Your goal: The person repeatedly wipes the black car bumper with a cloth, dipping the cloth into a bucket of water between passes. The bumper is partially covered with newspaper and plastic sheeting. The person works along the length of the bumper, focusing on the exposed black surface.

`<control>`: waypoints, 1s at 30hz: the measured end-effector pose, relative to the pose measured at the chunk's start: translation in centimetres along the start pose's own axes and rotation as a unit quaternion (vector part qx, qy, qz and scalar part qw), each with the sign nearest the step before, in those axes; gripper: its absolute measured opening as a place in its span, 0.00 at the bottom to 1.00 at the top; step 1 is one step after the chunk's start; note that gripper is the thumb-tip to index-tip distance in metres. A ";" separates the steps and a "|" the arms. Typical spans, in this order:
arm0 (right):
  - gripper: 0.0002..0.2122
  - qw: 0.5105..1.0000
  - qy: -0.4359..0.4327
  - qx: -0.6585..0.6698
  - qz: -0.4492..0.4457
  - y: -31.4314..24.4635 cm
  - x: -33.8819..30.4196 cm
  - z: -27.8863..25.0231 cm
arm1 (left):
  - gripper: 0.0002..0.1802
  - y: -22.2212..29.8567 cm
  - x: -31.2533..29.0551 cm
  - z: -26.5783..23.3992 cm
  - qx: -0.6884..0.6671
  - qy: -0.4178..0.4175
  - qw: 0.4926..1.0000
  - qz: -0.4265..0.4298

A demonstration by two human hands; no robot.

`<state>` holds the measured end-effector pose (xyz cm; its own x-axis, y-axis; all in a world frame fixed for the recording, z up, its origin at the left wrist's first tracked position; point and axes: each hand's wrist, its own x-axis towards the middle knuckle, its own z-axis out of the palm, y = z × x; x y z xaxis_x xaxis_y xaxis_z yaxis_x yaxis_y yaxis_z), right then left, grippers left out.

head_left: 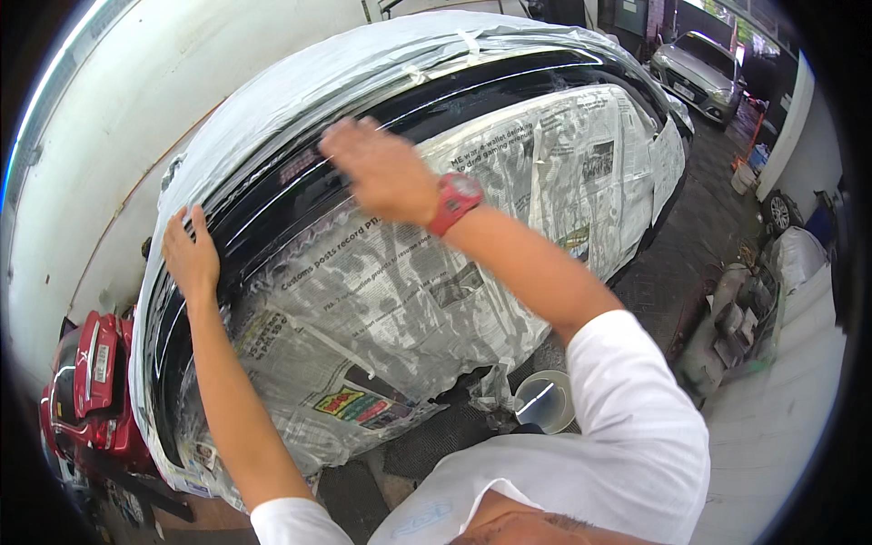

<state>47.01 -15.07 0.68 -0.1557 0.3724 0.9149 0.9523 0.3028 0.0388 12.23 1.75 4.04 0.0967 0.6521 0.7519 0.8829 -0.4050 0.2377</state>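
A car masked in newspaper [509,300] and whitish plastic sheeting [300,73] stands before me, with a glossy black strip [481,91] of its body bare between them. My left hand [192,252] lies with its fingers spread at the left end of this strip, near the sheeting's edge. My right hand [381,173], a red watch [457,202] on its wrist, is over the strip's middle, by the newspaper's upper edge. Motion smears its fingers, so I cannot tell what they hold, if anything.
A round bucket [545,401] stands on the floor close to my right side, beside crumpled plastic [492,389]. At the left is a red car [95,381]; a silver car [699,74] is parked far right. Car parts [734,318] lie along the right wall.
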 end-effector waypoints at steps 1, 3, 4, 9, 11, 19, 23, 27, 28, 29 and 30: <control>0.25 0.999 -0.021 -0.018 0.043 3.5 -1.1 -1.7 | 0.37 0.1 -0.8 -0.5 0.000 -0.012 1.000 -0.003; 0.23 0.991 -0.038 -0.069 0.108 12.0 -3.0 -7.4 | 0.39 0.7 -0.8 -1.2 0.000 -0.014 1.000 -0.011; 0.22 0.986 0.022 -0.127 0.103 17.3 -4.8 -10.3 | 0.39 1.6 -0.5 -0.9 -0.002 -0.015 1.000 -0.008; 0.19 0.957 -0.026 -0.170 0.233 24.7 -5.0 -14.1 | 0.40 3.1 -0.5 -0.3 0.004 -0.014 1.000 -0.027; 0.19 0.985 -0.017 -0.103 0.135 22.4 -5.8 -10.9 | 0.40 2.5 -0.6 -1.1 0.024 -0.017 0.999 -0.026; 0.19 0.961 -0.003 -0.179 0.210 23.0 -5.1 -12.3 | 0.40 3.3 -0.4 0.0 0.002 0.031 1.000 0.002; 0.25 0.992 0.012 -0.086 0.088 4.9 -0.3 -3.6 | 0.40 3.2 -0.6 -0.2 0.010 0.053 0.998 -0.012; 0.23 0.999 0.008 -0.027 0.035 -7.8 3.6 4.3 | 0.34 3.3 -0.7 -1.1 -0.091 0.084 0.992 -0.031; 0.23 1.000 -0.013 -0.019 0.013 -9.3 4.1 5.2 | 0.33 3.3 -1.4 -2.0 -0.145 0.114 0.982 -0.038; 0.23 0.999 -0.035 0.018 -0.017 -8.3 4.6 5.0 | 0.31 3.0 -2.5 -3.2 -0.198 0.146 0.968 -0.044; 0.23 0.995 -0.061 0.057 -0.047 -6.5 4.3 4.5 | 0.29 2.0 -4.1 -4.1 -0.250 0.173 0.951 -0.054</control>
<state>39.01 -11.49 2.61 -0.2796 0.4405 0.8531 0.8976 0.4354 0.0694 11.75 -4.35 4.01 -0.2161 0.4921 0.8433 0.5410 -0.6587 0.5230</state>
